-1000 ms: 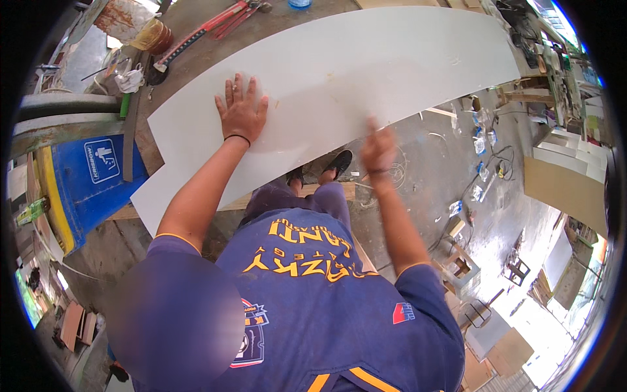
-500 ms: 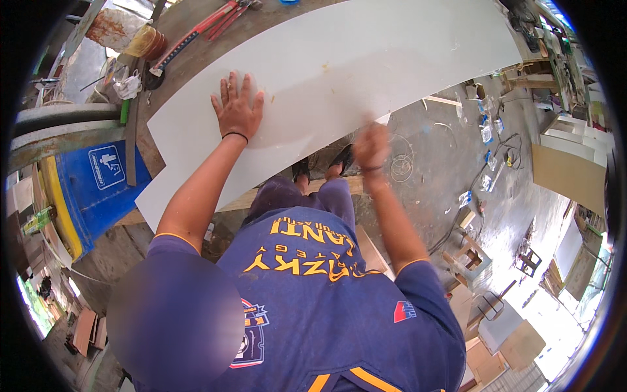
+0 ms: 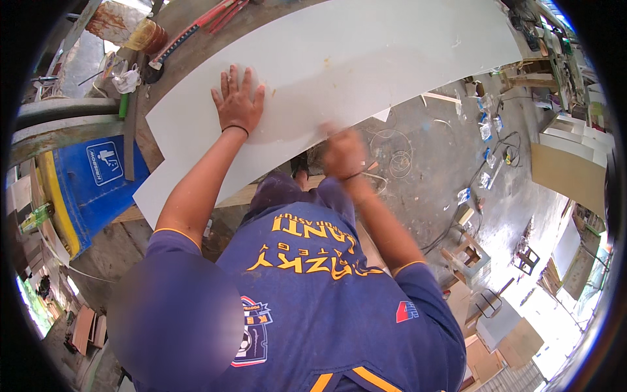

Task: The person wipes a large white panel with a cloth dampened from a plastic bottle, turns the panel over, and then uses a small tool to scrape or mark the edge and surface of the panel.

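Note:
A long pale grey-white panel with a notched left end stretches across the work surface in front of me. My left hand lies flat on it near the left end, fingers spread, holding nothing. At the near edge of the panel is my right hand, curled closed and smeared by motion. What it grips, if anything, is hidden by the blur. A small white pointed piece shows at the same edge, to the right of this hand.
Beyond the panel at the upper left lie a red-handled tool and a rusty can. A blue bin stands at the left. On the floor to the right are coiled wire, a dark cable and small packets.
My right hand has moved left along the panel's near edge, closer to my body's middle. The left hand stays pressed flat, while the panel has hardly shifted.

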Demonstrator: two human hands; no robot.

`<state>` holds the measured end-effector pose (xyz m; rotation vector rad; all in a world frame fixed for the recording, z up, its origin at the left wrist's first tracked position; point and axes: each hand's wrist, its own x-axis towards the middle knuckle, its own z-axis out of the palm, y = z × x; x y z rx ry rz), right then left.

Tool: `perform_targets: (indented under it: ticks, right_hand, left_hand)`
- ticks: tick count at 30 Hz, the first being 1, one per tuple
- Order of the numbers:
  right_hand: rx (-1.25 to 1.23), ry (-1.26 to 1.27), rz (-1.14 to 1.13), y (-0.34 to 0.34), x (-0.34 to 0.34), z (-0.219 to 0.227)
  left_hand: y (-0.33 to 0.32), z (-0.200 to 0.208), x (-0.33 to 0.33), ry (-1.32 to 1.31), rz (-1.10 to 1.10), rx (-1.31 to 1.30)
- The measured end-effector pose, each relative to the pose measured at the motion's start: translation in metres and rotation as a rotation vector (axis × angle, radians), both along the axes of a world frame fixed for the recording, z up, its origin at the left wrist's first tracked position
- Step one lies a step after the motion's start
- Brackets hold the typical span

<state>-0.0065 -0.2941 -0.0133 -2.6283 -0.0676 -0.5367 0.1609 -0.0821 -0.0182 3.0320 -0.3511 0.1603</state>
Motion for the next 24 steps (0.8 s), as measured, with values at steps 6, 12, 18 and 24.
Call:
perform_targets:
  ticks: [6, 12, 18, 24]
  right_hand:
    - [0.098, 0.022, 0.122, 0.001, 0.001, 0.017]
    - [-0.151, 0.231, -0.106, -0.028, 0.011, 0.016]
    - [0.116, 0.169, 0.056, 0.03, -0.006, 0.023]
    - [0.005, 0.132, -0.08, -0.061, 0.016, 0.008]
  left_hand:
    - [0.005, 0.002, 0.0, -0.006, 0.004, -0.022]
    - [0.0, 0.001, 0.002, -0.012, -0.009, -0.034]
    - [0.007, 0.001, -0.001, 0.009, -0.001, -0.014]
    - [-0.002, 0.002, 0.004, 0.002, -0.01, -0.01]
